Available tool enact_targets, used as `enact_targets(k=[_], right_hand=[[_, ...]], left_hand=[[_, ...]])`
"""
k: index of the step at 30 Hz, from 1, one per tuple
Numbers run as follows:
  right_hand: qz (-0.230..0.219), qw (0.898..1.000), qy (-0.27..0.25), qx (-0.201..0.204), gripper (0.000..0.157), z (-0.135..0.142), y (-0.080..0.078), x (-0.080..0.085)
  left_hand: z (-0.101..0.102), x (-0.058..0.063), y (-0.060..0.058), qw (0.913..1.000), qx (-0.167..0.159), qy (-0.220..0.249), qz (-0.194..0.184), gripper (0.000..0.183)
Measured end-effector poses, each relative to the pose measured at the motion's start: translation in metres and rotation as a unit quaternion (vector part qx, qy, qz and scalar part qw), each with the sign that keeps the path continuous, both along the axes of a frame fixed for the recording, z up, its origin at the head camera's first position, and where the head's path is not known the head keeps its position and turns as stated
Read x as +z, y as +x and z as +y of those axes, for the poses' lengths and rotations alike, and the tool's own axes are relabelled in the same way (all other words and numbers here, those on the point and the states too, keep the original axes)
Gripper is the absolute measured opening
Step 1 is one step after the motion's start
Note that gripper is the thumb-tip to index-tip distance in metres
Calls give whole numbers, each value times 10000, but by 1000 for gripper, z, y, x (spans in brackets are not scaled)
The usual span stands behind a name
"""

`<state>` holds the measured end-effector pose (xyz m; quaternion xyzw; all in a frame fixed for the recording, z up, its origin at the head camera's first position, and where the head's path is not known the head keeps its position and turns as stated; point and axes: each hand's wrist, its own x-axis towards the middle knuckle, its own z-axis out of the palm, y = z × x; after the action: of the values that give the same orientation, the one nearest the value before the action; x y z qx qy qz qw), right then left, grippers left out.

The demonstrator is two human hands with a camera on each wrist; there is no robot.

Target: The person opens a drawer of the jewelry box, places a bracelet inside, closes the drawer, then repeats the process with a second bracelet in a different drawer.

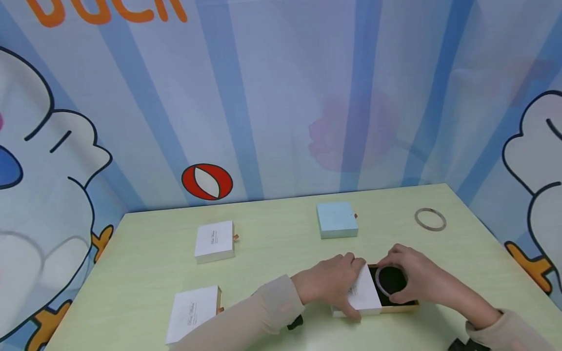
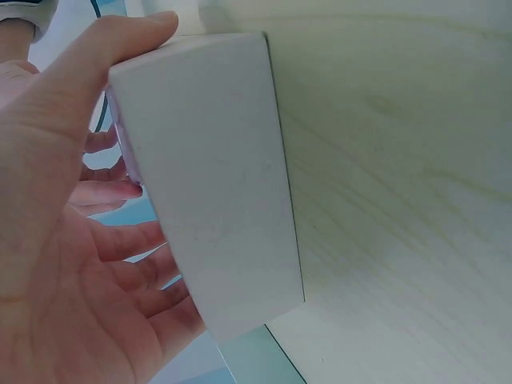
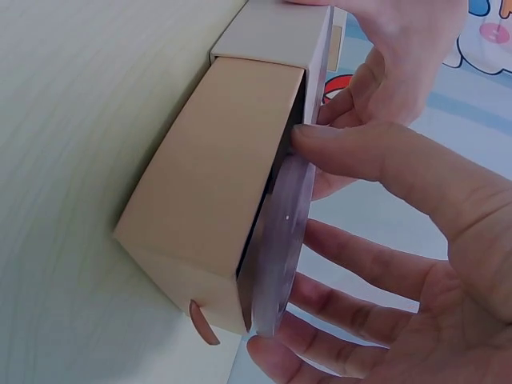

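A white slide-out gift box (image 1: 368, 295) lies near the table's front, its tan drawer (image 3: 200, 152) pulled out to the right and lined in black. My left hand (image 1: 330, 279) grips the white sleeve of the box, thumb along the near side and fingers at the far side. Over the drawer, my right hand (image 1: 416, 274) holds a pale, translucent bangle (image 3: 282, 232) by its edge between thumb and fingers. In the right wrist view the bangle lies along the drawer's opening, slightly proud of the rim. A small ribbon tab (image 3: 203, 324) sticks out of the drawer's end.
A second bangle (image 1: 432, 229) lies at the back right of the table (image 1: 272, 229). A light blue box (image 1: 337, 219) stands at the back. Two more white boxes, one farther back (image 1: 214, 240) and one nearer box (image 1: 192, 312), lie on the left; my left sleeve partly covers the nearer.
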<state>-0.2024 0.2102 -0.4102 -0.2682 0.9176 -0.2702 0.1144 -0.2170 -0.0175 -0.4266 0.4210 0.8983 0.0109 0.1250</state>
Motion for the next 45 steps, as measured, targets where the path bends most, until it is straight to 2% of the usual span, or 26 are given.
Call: enact_targets(k=[19, 30, 45], right_hand=[[-90, 9999, 76, -30, 56, -3, -1, -3], [102, 9998, 168, -3, 57, -6, -1, -6], [110, 9998, 116, 69, 55, -8, 1, -6]], left_hand=[[0, 1, -1, 10000, -16, 36, -22, 104], [-1, 1, 0, 10000, -24, 33, 31, 103], [0, 1, 1, 9999, -67, -28, 126, 102]])
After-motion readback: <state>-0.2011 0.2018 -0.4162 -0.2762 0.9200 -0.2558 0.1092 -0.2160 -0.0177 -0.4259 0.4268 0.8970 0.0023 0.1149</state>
